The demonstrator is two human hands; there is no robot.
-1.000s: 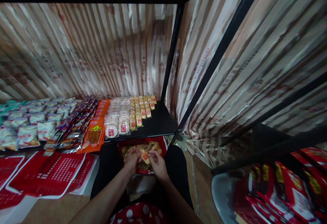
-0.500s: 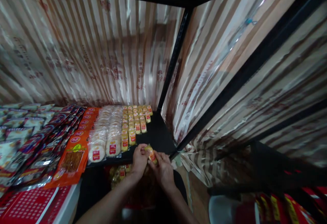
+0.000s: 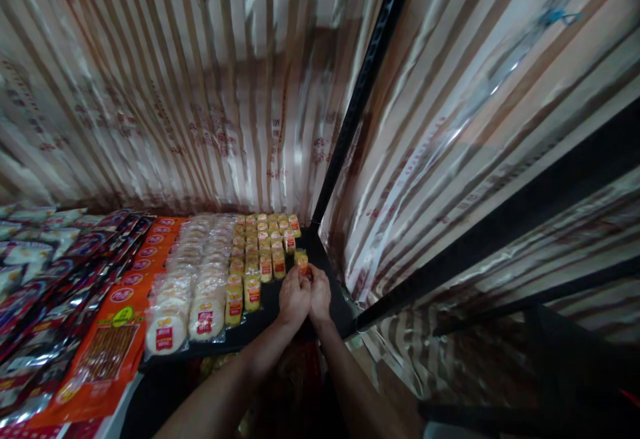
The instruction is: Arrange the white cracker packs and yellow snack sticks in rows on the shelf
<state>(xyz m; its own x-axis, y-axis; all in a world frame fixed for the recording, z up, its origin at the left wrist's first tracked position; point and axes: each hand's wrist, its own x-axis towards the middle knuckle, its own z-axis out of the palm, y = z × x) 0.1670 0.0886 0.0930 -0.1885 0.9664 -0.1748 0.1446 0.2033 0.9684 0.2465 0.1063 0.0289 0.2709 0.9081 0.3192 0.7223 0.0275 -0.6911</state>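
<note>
Above the dark shelf (image 3: pixel 327 285), my left hand (image 3: pixel 295 295) and my right hand (image 3: pixel 319 292) are close together. Between their fingertips they hold one small yellow snack pack (image 3: pixel 301 259) with a red label, its lower part covered by my fingers. Just left of my hands stand rows of matching yellow snack packs (image 3: pixel 253 292). Beside those rows are round white wrapped crackers (image 3: pixel 207 319) with red labels.
Farther left lie orange snack bags (image 3: pixel 120 319) and dark shiny bags (image 3: pixel 65 305). A black metal post (image 3: pixel 357 102) rises at the shelf's back corner, and a black bar (image 3: pixel 450 252) slopes along the right. Striped sheeting (image 3: pixel 225 92) hangs behind.
Both hands have moved forward from the shelf's front edge to over its right part, carrying the yellow snack pack. The view has shifted closer to the shelf.
</note>
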